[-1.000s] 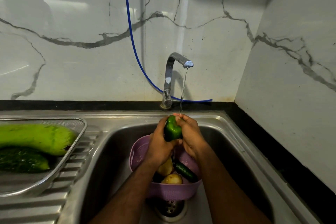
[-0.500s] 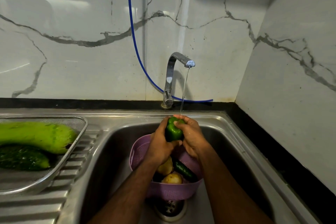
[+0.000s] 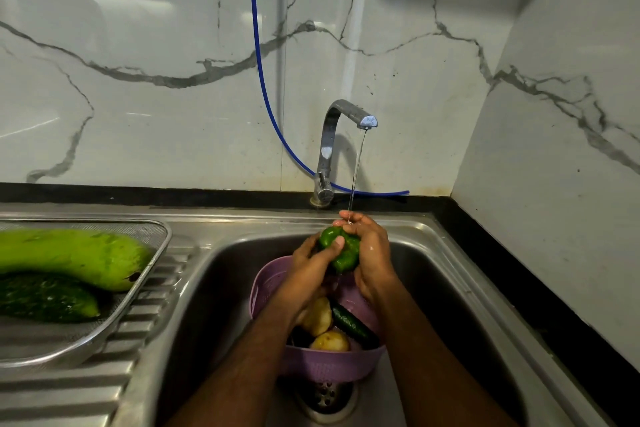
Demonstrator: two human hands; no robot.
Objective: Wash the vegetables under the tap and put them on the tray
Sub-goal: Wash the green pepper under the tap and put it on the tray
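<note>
Both hands hold one green capsicum (image 3: 341, 251) at frame centre, under the thin stream from the tap (image 3: 346, 121). Left hand (image 3: 310, 265): grip curled round the capsicum, thumb across its front. Right hand (image 3: 372, 255): grip wrapped round the far side, fingertips in the stream. Below the hands, a purple colander (image 3: 325, 366) stands in the sink (image 3: 450, 288), holding two potatoes (image 3: 320, 317) and a dark cucumber (image 3: 351, 324); further contents are hidden by the forearms. At left, the steel tray (image 3: 104, 336) holds a pale green gourd (image 3: 72, 255) and a darker green vegetable (image 3: 45, 298), both cut off by the frame edge.
</note>
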